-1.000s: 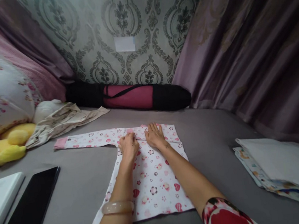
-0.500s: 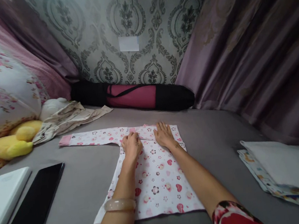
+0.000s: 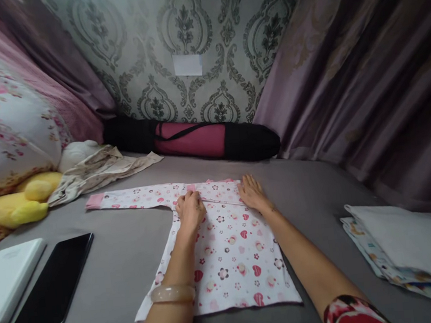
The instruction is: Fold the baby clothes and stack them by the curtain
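Observation:
A white child's shirt [image 3: 233, 260] with pink and red flower and heart prints lies flat on the grey sheet. One sleeve stretches out to the left and ends in a pink cuff; the other lies folded across the top of the shirt. My left hand [image 3: 190, 209], fingers curled down, presses on the pink cuff of the folded sleeve near the shirt's upper left; what its fingertips pinch, if anything, is hidden. Spread flat, my right hand [image 3: 253, 193] rests on the shirt's upper right edge.
A black phone [image 3: 48, 292] and a white box-like device [image 3: 11, 286] lie at left. Folded cloths [image 3: 412, 243] are stacked at right. Behind are a black and magenta roll bag [image 3: 193, 139], crumpled beige cloth [image 3: 93, 174] and a yellow plush toy [image 3: 19, 202].
My right hand has slid to the right along the folded sleeve to the shirt's edge. My left hand has stayed in place.

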A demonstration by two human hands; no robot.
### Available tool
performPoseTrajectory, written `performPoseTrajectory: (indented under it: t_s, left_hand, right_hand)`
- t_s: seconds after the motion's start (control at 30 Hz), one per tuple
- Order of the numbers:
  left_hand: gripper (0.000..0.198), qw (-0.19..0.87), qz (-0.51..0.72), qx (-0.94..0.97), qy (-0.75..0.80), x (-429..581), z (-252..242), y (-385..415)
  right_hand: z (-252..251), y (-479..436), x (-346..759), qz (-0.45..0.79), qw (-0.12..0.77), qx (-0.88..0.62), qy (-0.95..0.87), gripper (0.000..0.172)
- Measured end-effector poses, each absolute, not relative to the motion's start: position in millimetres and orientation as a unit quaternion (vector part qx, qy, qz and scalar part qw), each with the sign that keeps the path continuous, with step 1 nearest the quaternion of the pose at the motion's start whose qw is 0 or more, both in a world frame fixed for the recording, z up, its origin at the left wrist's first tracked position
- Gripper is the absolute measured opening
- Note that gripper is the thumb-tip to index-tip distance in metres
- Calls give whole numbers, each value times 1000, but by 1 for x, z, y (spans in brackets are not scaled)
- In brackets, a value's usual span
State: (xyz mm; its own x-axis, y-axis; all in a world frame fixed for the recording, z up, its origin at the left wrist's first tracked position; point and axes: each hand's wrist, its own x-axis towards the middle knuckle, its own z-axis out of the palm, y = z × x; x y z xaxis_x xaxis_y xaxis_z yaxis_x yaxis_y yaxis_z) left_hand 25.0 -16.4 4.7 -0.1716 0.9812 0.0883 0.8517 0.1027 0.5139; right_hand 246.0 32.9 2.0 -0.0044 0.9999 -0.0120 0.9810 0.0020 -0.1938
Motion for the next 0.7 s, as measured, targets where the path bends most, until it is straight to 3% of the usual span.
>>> performPoseTrajectory:
  t_s: [0.43, 0.7]
  left_hand:
    - [36, 174, 249, 623, 721, 21, 11, -16]
    - [39, 227, 355, 574, 703, -15, 51, -23]
  right_hand:
    - [2, 32, 241, 66, 38, -706, -704, 65]
    - [-2, 28, 189, 59, 51, -671, -737, 62]
